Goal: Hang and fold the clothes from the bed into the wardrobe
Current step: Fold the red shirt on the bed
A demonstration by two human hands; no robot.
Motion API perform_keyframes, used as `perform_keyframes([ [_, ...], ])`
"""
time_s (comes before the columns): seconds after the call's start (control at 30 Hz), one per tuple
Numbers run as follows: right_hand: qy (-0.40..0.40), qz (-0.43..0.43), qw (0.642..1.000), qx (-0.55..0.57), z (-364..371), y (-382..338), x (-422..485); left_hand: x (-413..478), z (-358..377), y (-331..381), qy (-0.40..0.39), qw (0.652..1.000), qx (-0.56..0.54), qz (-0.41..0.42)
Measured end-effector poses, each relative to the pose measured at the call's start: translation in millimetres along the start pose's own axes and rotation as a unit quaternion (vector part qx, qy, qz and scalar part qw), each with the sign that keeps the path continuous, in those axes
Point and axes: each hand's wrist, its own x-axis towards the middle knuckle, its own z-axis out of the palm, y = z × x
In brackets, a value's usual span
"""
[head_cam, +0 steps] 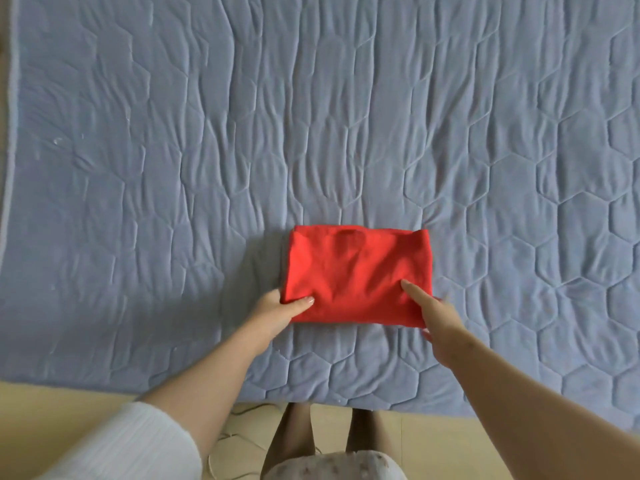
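- 1 folded red garment (358,275) lying flat on the blue quilted bedspread (173,168), close to its front edge.
- Left hand (280,310) pinching the garment's left front corner, thumb on top, fingers tucked under.
- Right hand (436,320) gripping the right front corner likewise, likely to lift the fold intact.
- Counted: 1 garment, 2 hands.

- Soft, even, fairly bright light; faint shadows lie in the creases of the quilt (346,116).
- Wide-angle distortion bows the quilt's left and near edges.
- Detail slightly soft throughout.
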Motion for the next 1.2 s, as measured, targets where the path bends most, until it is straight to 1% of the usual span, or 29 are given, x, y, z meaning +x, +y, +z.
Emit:
perform_keyframes([
  [0.1,-0.009,-0.001,1.000,0.005,-2,7,4,5,4,-2,-0.013,1.000,-0.003,-0.007],
  [0.17,-0.009,-0.016,1.000,0.001,-1,3,5,10,6,6,-0.012,1.000,-0.011,0.017],
  [0.23,0.003,-0.062,0.998,0.014,0,-4,5,14,7,15,0.012,0.998,-0.031,0.053],
  [0.33,0.030,-0.147,0.988,0.018,0,-14,4,17,7,26,0.068,0.991,-0.050,0.102],
  [0.4,0.042,-0.174,0.984,0.006,1,-19,5,18,7,31,0.096,0.987,-0.044,0.120],
  [0.47,0.048,-0.173,0.983,-0.031,3,-20,7,18,10,33,0.103,0.988,-0.008,0.116],
  [0.5,0.053,-0.169,0.983,-0.048,4,-19,9,18,13,33,0.111,0.987,0.032,0.116],
  [0.57,0.061,-0.173,0.980,-0.071,7,-20,13,18,18,31,0.153,0.974,0.117,0.120],
  [0.6,0.067,-0.185,0.977,-0.083,9,-21,14,17,21,31,0.180,0.966,0.139,0.126],
  [0.67,0.086,-0.222,0.968,-0.080,14,-24,15,14,26,34,0.220,0.955,0.139,0.140],
  [0.77,0.108,-0.264,0.958,-0.036,20,-29,19,18,32,36,0.235,0.954,0.099,0.154],
  [0.83,0.122,-0.256,0.957,-0.061,23,-28,22,24,32,36,0.224,0.958,0.117,0.133],
  [0.87,0.141,-0.229,0.958,-0.099,24,-26,23,25,32,36,0.220,0.958,0.138,0.119],
  [0.9,0.174,-0.210,0.950,-0.151,23,-24,24,25,32,36,0.231,0.952,0.162,0.120],
  [0.93,0.212,-0.211,0.931,-0.211,22,-23,22,23,32,37,0.259,0.935,0.196,0.144],
  [0.97,0.248,-0.257,0.896,-0.266,23,-24,18,18,33,39,0.292,0.904,0.241,0.199],
  [1.0,0.264,-0.329,0.853,-0.307,26,-24,13,14,37,41,0.311,0.862,0.290,0.277],
  [1.03,0.256,-0.401,0.811,-0.342,30,-25,9,11,41,43,0.310,0.815,0.334,0.358],
  [1.07,0.229,-0.451,0.774,-0.381,35,-24,6,10,47,43,0.285,0.771,0.378,0.426],
  [1.1,0.197,-0.473,0.744,-0.428,40,-21,5,11,52,43,0.251,0.739,0.419,0.463],
  [1.13,0.164,-0.468,0.724,-0.480,43,-17,7,14,55,43,0.221,0.722,0.456,0.471],
  [1.2,0.114,-0.417,0.712,-0.553,47,-12,24,29,58,41,0.188,0.715,0.514,0.435],
])
